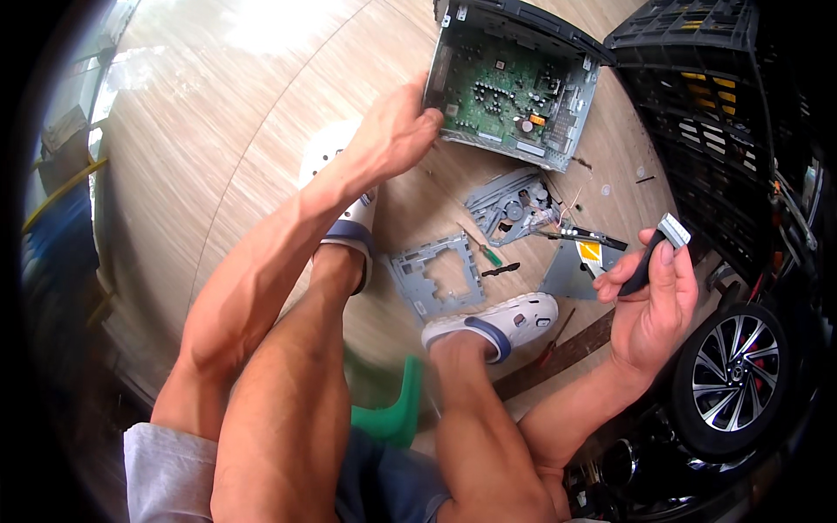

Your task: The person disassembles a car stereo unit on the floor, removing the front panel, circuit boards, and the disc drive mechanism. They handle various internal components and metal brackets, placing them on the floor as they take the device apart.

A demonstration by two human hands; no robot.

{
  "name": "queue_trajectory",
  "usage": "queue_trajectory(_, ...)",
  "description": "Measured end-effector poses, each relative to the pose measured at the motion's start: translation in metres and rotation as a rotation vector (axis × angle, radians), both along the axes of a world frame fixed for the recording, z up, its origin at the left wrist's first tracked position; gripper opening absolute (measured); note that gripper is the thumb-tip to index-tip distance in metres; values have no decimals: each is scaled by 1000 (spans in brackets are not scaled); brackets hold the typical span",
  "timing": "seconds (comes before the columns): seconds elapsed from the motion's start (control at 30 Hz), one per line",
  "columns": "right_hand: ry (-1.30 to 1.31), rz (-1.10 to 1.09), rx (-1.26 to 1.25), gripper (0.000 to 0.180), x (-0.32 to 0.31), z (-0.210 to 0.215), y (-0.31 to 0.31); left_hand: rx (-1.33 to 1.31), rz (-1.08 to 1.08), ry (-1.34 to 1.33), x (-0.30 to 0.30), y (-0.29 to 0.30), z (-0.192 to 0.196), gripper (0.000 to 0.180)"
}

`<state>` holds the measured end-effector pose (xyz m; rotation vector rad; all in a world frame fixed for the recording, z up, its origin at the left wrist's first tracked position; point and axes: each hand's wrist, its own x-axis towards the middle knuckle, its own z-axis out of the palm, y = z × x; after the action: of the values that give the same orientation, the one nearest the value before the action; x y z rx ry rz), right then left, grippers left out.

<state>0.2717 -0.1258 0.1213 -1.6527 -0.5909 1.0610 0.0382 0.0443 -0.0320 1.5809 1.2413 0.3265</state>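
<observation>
My left hand (403, 131) grips the left edge of an open metal case (571, 131), its fingers partly hidden behind the side wall. Inside the case lies a green circuit board (506, 96) with small black parts and an orange one. Raised on the right, my right hand (656, 305) pinches a short black flat cable (643, 268) between thumb and fingers. A pale grey connector (675, 229) sits at the cable's upper end. Below the case, on the floor, are a grey metal mechanism (513, 209), a cut-out metal frame (436, 275) and a flat grey plate (571, 272).
A green-handled screwdriver (490, 254) and a small black piece (501, 269) lie between the metal parts. My feet in white clogs (523, 322) flank them. Black plastic crates (697, 113) stand at right, above a toy car wheel (737, 370). A green stool (397, 410) is under me.
</observation>
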Motion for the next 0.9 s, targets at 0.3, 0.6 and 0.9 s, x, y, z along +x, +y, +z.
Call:
queue_trajectory(0.3,-95,0,-102,32,6,35,12,-60,-15,55,1,9,28,49)
queue_trajectory(0.6,-174,205,-408,32,-20,42,22,-219,-33,69,-33,-23,21,57)
queue_trajectory(0.9,-116,296,-597,31,-22,57,58,-277,-135,104,-31,-21,18,60)
